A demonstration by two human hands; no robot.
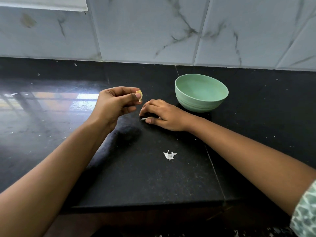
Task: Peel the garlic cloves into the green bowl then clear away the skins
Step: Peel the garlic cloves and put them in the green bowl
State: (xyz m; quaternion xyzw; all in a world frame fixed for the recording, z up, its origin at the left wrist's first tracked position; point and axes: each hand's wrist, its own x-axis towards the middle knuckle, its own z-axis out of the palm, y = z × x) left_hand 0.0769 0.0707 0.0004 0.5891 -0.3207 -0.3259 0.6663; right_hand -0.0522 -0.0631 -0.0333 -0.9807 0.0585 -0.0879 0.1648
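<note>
- A patterned sleeve (306, 212) is seen nearest, at the lower right, with both bare forearms stretched forward from the front edge of the bench.
- The bench (153, 182) is of black polished stone, flecked with pale specks and crossed by a seam right of centre.
- A tiled wall (153, 31) (marble-veined, pale grey) is met along the bench's back edge.
- The green bowl (201, 104) is stood upright towards the back edge, right of centre, just beside the right wrist.
- The left hand (112, 103) is raised above the middle of the bench, palm turned inward, its fingers curled.
- The right hand (162, 115) is laid low on the bench between the left hand and the bowl, fingers bent down with their tips at the surface.
- A scrap of skin (169, 155), white and crumpled, is left lying towards the front edge, between the two forearms and apart from both.
- A sliver of skin (145, 119) is caught on the bench between the right thumb and fingertips; whether it is lifted cannot be told.
- The garlic clove (139, 96) is pinched between the left thumb and forefinger, held clear of the bench and well short of the bowl.
</note>
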